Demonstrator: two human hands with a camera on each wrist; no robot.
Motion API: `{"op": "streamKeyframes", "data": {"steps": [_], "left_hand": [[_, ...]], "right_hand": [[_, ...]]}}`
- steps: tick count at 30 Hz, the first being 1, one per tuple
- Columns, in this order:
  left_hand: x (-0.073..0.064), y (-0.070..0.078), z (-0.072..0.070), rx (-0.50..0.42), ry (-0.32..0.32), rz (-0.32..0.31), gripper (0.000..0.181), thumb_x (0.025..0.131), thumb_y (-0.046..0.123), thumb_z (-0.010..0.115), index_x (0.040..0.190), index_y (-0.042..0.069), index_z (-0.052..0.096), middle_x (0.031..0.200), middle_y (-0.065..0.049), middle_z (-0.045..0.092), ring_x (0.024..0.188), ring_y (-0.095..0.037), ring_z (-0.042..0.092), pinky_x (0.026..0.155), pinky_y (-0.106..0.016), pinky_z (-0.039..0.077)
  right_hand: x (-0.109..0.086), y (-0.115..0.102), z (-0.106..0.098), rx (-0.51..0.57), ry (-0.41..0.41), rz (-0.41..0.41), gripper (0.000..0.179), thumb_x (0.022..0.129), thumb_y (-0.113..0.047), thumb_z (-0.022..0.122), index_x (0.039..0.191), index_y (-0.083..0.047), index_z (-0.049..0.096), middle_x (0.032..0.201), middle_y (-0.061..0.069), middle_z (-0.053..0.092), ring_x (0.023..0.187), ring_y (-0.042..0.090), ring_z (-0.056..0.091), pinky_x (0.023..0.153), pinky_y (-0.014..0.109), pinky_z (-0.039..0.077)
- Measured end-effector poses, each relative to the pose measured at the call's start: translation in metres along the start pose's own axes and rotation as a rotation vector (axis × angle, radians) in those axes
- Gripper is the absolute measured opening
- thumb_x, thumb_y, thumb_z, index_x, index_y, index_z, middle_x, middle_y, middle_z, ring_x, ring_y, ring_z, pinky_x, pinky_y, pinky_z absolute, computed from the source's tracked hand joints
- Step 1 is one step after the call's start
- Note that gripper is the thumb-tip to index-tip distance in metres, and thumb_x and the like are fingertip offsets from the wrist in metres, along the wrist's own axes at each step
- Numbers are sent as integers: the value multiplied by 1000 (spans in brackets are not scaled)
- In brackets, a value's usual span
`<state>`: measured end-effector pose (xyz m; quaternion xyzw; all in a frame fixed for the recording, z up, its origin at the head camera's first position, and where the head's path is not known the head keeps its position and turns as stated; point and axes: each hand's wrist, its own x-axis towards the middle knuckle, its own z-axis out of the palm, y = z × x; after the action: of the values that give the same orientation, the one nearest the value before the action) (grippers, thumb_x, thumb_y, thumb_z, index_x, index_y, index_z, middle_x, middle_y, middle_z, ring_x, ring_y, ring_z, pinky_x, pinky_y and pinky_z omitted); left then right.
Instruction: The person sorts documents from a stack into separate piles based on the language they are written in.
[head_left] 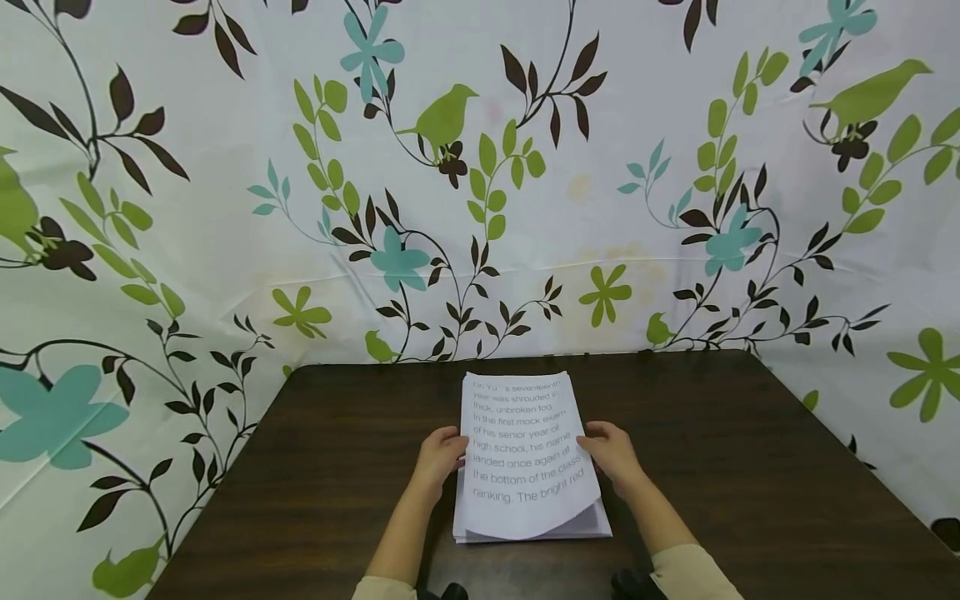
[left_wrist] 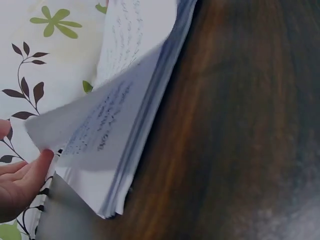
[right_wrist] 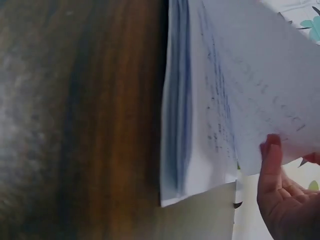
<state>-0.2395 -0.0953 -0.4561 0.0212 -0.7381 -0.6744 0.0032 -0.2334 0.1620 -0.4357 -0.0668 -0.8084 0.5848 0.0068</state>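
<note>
Beige sleeves (head_left: 693,571) lie behind the left hand (head_left: 439,458) and right hand (head_left: 615,457), over a dark wooden table (head_left: 337,467). Between the hands sits a paper stack (head_left: 595,525), its printed top sheet (head_left: 522,460) partly raised. The right hand, nearly closed, pinches one sheet edge; the left hand, loosely curved, touches the opposite edge, grip indeterminate.

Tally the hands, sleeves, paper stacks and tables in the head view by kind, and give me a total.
Hands: 2 (left hand, right hand)
Sleeves: 2 (left sleeve, right sleeve)
Paper stacks: 1 (stack of paper, counting its top sheet with it)
Tables: 1 (dark brown table)
Total: 6
</note>
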Motion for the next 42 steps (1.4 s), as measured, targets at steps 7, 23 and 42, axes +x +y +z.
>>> {"op": "streamKeyframes", "data": {"steps": [7,23,42], "left_hand": [[-8,1,1,-52,-13,-47,39,80,5,54,109,-19,44,88,-22,58,71,-23,58,61,-32,49],[-11,-1,4,74,148,18,19,75,-8,48,91,-16,56,70,-16,60,56,-17,56,48,-26,46],[-7,16,-42,73,223,18,22,79,-7,45,97,-16,52,74,-17,59,58,-20,57,48,-25,46]], "right_hand": [[-4,9,3,-8,9,34,24,81,-5,53,95,15,55,72,11,57,60,17,54,52,28,45],[-5,15,10,46,25,114,21,83,-4,48,93,13,53,76,12,54,66,19,50,51,23,40],[-1,-23,42,169,-69,77,27,76,0,44,99,12,52,77,12,55,57,16,54,47,27,44]]}}
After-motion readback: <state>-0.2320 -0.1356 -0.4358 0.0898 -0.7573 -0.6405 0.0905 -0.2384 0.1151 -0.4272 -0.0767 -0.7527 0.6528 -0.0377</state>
